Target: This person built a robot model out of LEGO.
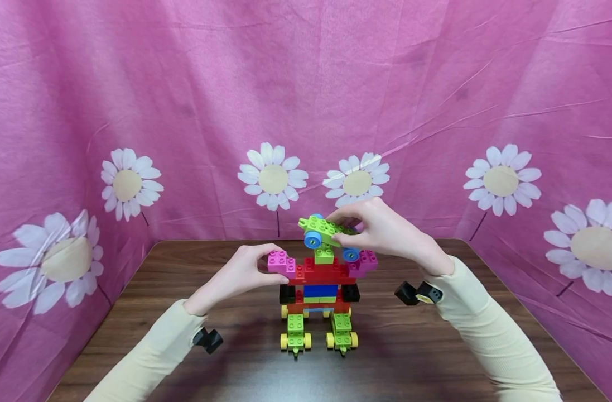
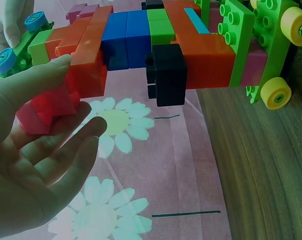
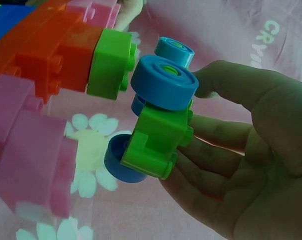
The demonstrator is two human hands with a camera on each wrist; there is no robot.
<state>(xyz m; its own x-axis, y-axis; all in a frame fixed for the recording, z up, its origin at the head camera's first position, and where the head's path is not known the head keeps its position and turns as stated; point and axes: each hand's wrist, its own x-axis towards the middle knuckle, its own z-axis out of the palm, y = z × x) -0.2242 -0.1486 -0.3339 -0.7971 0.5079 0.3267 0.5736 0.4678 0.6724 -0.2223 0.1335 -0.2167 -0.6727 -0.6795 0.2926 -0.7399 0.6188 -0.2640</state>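
Observation:
A figure of toy building bricks stands upright on the table, with a red brick body and a lime green brick on top. My right hand grips a lime green wheeled base with blue wheels, tilted just above that top brick. A gap shows between the two in the right wrist view. At the figure's left side, my left hand holds the pink bricks between thumb and fingers. More pink bricks stick out on the right side, beneath the wheeled base.
Lower down are blue bricks and black bricks at the sides. Green wheeled bases with yellow wheels form the feet on the brown wooden table. Behind hangs a pink cloth with white daisies.

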